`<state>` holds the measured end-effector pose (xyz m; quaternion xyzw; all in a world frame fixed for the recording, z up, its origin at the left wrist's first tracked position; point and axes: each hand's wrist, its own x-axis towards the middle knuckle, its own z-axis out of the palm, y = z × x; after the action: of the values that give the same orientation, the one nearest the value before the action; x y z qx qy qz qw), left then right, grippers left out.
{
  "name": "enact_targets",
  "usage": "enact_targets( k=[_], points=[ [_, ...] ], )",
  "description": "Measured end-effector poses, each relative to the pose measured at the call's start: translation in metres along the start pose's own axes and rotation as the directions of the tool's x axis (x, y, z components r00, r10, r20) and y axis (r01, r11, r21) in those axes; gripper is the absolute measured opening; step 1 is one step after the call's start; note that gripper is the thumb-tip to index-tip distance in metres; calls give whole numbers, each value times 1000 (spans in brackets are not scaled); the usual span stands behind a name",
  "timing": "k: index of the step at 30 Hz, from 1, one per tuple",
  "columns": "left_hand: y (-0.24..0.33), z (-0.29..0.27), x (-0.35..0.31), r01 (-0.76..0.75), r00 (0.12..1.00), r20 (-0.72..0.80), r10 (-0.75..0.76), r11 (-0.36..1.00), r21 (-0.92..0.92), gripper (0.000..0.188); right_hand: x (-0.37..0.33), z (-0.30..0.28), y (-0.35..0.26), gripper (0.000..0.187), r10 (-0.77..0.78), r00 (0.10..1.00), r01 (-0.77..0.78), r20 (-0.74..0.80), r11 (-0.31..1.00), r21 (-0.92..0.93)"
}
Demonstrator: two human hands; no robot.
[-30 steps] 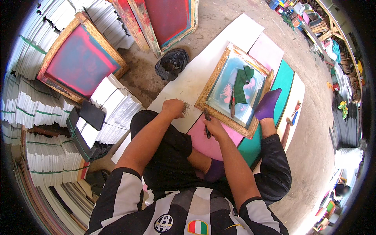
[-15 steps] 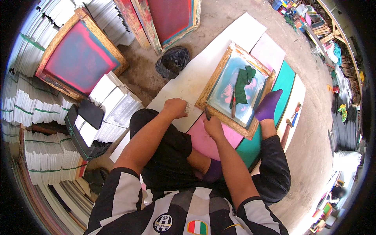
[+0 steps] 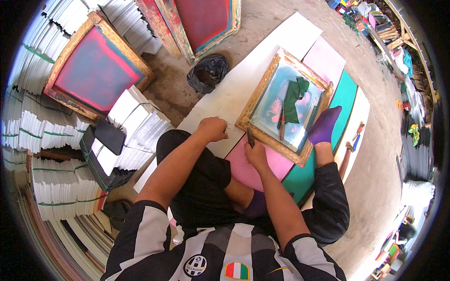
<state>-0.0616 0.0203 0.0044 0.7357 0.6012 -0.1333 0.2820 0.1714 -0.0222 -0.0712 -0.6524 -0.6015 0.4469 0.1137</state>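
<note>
My left hand (image 3: 213, 129) is closed above the white board, left of a wooden screen-printing frame (image 3: 275, 142). Thin pale bits show by its fingertips; what the fingers grip is too small to name. My right hand (image 3: 256, 154) is wrapped round a dark narrow tool (image 3: 250, 137), its tip pointing away beside the frame's near left corner. Inside the frame, the light-blue mesh (image 3: 265, 108) carries pink leaf shapes. A dark green cloth (image 3: 292, 104) lies on the mesh beside a slim tool with a reddish-brown handle (image 3: 282, 129).
My purple-socked foot (image 3: 324, 125) rests against the frame's right side. White (image 3: 243, 84), pink and green (image 3: 343, 93) sheets lie beneath. Pliers (image 3: 357, 136) and a hammer (image 3: 347, 157) lie right. A black bag (image 3: 208, 74), paper stacks (image 3: 55, 182) and a printing screen (image 3: 96, 70) stand left.
The tool in my right hand has tilted slightly more upright, and its tip sits nearer the frame corner. My left hand stays closed in nearly the same place. The whole view has shifted slightly.
</note>
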Motion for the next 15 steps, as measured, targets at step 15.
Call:
enact_targets(
  k=[15],
  points=[
    [5, 6, 0, -223, 967, -139, 213, 973, -63, 17, -22, 10, -12, 22, -12, 916, -86, 401, 970, 227]
  ],
)
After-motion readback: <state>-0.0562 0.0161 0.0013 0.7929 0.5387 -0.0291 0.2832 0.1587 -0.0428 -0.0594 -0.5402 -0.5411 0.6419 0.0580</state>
